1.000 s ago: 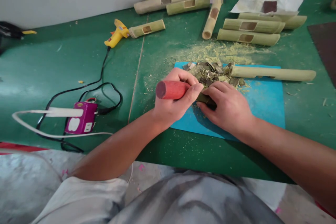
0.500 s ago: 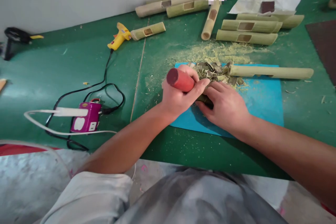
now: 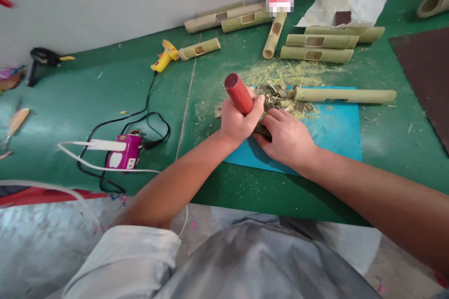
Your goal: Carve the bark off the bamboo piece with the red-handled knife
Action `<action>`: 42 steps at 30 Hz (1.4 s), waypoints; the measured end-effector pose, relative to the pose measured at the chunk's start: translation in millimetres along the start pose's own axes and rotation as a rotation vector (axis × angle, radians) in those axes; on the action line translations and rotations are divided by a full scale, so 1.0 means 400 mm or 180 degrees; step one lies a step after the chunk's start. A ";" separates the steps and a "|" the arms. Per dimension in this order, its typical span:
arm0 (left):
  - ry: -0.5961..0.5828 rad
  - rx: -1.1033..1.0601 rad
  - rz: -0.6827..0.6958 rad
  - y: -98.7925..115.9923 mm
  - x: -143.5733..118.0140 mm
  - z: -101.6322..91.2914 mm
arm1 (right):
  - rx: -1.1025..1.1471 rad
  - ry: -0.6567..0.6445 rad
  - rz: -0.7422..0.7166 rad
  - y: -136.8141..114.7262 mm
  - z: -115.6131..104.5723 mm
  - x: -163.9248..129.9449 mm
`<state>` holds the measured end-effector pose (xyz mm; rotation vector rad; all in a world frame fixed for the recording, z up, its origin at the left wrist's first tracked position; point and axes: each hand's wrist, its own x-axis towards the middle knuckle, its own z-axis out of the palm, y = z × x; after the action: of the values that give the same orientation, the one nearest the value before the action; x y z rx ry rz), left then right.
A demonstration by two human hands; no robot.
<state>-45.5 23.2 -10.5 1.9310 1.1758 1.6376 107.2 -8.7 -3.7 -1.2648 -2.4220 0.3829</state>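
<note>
My left hand (image 3: 235, 124) is closed around the thick red handle (image 3: 239, 93) of a tool, whose working end is hidden by my fingers. Close beside it, my right hand (image 3: 289, 138) grips a dark greenish-brown piece (image 3: 262, 131), mostly covered by the fingers. Both hands are over a blue sheet (image 3: 336, 126). Just beyond them lies a heap of dark bark-like flakes and pale shavings (image 3: 278, 98). A length of bamboo (image 3: 372, 96) with a cut-out rests across the sheet's far edge, its left end against the heap.
Behind lie several bamboo tubes with rectangular cut-outs (image 3: 315, 54) and a white paper (image 3: 354, 4). A yellow glue gun (image 3: 164, 56) and a purple power block (image 3: 124, 152) with cords are at left. A dark brown mat (image 3: 424, 74) lies at right.
The red handle has tipped more upright in my left hand. My right hand keeps its grip on the dark piece. The camera view has shifted a little, showing more on the left.
</note>
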 end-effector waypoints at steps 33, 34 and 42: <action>0.0026 -0.0942 -0.0186 0.035 0.038 -0.071 | 0.0396 0.1013 -0.0341 0.032 -0.015 -0.020; 0.0068 -0.0954 -0.0211 0.038 0.038 -0.073 | 0.0429 0.1065 -0.0377 0.032 -0.017 -0.019; 0.0223 -0.1271 -0.0609 0.044 0.037 -0.066 | 0.0599 0.1097 -0.0343 0.030 -0.022 -0.021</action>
<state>-63.8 17.7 18.9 1.4806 0.9364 1.6941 124.2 -8.3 -2.2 -1.0206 -2.0982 0.3233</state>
